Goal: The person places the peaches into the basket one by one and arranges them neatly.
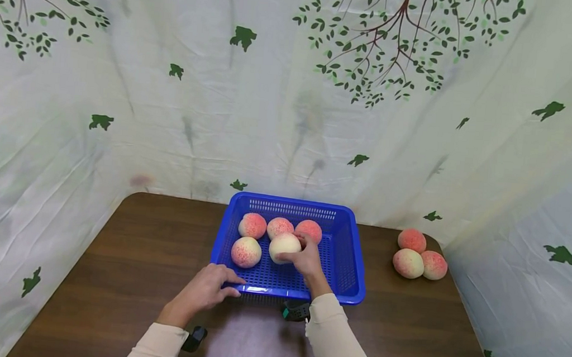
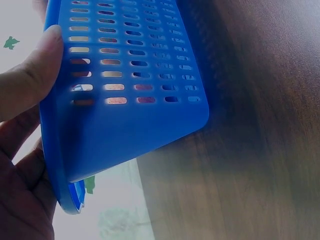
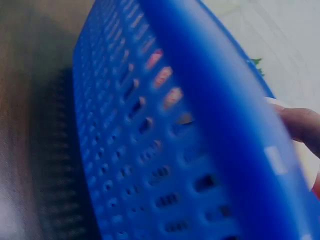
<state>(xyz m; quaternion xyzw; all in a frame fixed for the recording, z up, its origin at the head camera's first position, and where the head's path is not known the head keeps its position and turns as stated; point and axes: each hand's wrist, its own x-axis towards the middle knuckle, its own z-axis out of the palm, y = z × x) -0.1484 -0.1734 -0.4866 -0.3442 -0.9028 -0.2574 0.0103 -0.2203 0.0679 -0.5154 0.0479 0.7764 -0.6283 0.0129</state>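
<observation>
A blue plastic basket point(image 1: 287, 292) with slotted sides stands on the wooden table, holding several pink-and-cream peaches. My left hand point(image 1: 209, 287) grips its rim at the near left corner; in the left wrist view the thumb point(image 2: 47, 60) lies on the outer side and the fingers curl behind the rim. Inside the basket, my right hand point(image 1: 308, 261) holds a pale peach point(image 1: 282, 246) between thumb and fingers. Three peaches line the row behind it, one of them a redder peach point(image 1: 310, 228) partly covered by the fingers. Left of the held one sits a speckled peach point(image 1: 246, 252).
Three more peaches point(image 1: 408, 264) cluster at the table's right far edge. The brown table point(image 1: 159, 247) meets a pale leaf-printed curtain point(image 1: 271, 115) behind the basket and along both sides. A dark wrist device point(image 1: 195, 339) sits on the left wrist.
</observation>
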